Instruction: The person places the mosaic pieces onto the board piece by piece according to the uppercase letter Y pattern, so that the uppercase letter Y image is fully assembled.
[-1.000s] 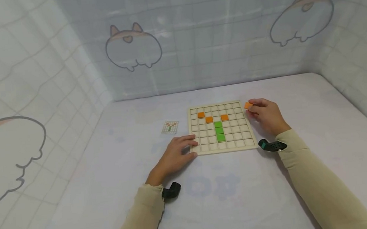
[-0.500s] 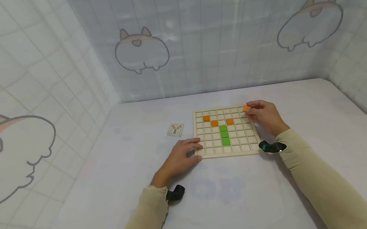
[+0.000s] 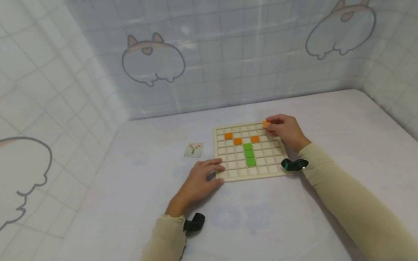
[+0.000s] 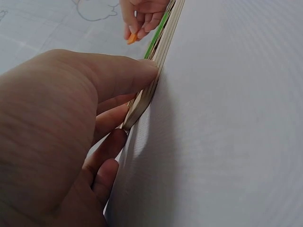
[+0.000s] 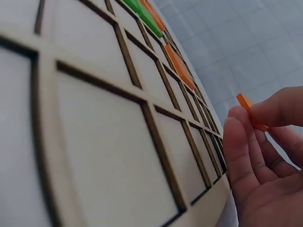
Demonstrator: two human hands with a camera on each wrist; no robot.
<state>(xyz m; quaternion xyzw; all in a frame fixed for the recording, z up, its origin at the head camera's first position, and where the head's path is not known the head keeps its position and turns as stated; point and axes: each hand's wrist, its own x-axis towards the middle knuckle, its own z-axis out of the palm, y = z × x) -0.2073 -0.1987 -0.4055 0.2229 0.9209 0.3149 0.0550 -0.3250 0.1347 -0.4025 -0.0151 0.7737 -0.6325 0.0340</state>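
In the head view, a square wooden grid board [image 3: 253, 171] lies on the table. Three orange tiles [image 3: 228, 136] and a column of three green tiles [image 3: 249, 153] sit in its cells. My right hand [image 3: 287, 131] is over the board's far right corner, pinching another orange tile [image 3: 266, 124] between thumb and fingers. The right wrist view shows that held tile [image 5: 251, 112] tilted and raised off the grid. My left hand [image 3: 198, 180] rests at the board's near left corner. Its thumb [image 4: 128, 73] touches the board's edge, and its fingers lie loosely along the left side.
A small card [image 3: 193, 149] with a printed grid and a coloured Y-like pattern lies left of the board. White cloth [image 3: 224, 227] covers the table. Cloth walls [image 3: 226, 71] with a tile print and animal drawings stand at the back and both sides.
My right hand has carried the orange tile leftward, from beyond the board's right edge to over its far right corner. The left hand stays at the board's corner. The head view has shifted slightly.
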